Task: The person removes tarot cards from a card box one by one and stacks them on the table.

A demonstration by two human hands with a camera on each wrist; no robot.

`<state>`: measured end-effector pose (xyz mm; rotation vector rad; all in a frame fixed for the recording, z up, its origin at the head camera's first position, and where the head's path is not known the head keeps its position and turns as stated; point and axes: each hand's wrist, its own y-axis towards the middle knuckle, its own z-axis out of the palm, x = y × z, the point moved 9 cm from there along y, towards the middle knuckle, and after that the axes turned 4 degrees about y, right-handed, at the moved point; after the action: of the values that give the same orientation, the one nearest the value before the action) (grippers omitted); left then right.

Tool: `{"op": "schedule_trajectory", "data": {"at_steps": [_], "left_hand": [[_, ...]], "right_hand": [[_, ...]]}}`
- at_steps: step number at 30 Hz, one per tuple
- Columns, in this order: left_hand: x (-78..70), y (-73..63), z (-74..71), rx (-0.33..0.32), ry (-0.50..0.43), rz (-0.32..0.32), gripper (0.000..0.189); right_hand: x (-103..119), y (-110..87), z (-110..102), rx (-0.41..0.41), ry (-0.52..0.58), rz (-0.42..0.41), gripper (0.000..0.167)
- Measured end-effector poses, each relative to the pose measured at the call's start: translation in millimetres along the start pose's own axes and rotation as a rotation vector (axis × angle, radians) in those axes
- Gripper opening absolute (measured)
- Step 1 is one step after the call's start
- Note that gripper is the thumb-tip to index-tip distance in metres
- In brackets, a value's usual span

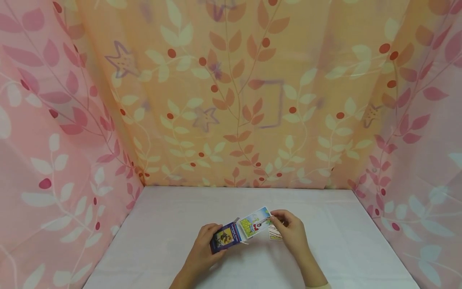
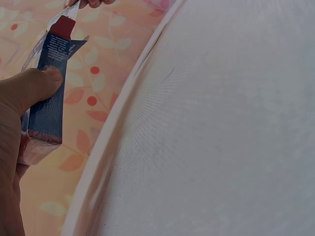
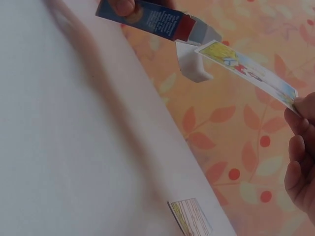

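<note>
Three sides of floral cloth [image 1: 231,100], at left, far and right, around a white table [image 1: 144,249]. Next in size: left hand [image 1: 203,248], near and left of centre, wrapped around a blue box [image 1: 224,237], thumb along the near edge, fingers over the far edge. Right hand [image 1: 291,230], to the right, pinching the far-right end of a picture card [image 1: 254,222] between thumb and fingers. Box held above the table, tilted, mouth facing right and far. Card just at the mouth, left end toward it; contact with box unclear, single or thin stack not certain. Second card [image 1: 276,233] flat on the table, partly behind the right hand. Smallest: pale flaps [image 3: 193,64], spread outward at the mouth.

Step in hand, judged: passing card between box and right hand; inward or outward, cannot tell. Next move, judged: calls for steady box, card aligned with mouth, flaps kept clear, light pinch against bending.
</note>
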<state>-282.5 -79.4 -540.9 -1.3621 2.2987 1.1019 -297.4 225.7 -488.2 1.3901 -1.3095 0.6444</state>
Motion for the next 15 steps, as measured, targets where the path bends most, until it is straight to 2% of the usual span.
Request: {"op": "schedule_trajectory", "data": {"at_steps": [9,15], "left_hand": [[0.3,-0.6,-0.8,-0.016,-0.016,0.002,0.082],[0.5,-0.3,0.4,0.001,-0.015,-0.001,0.081]], "right_hand": [[3.9,3.6,-8.2,0.008,0.045,-0.007,0.011],[-0.9,5.1,-13.8,0.007,-0.003,-0.009,0.011]]}}
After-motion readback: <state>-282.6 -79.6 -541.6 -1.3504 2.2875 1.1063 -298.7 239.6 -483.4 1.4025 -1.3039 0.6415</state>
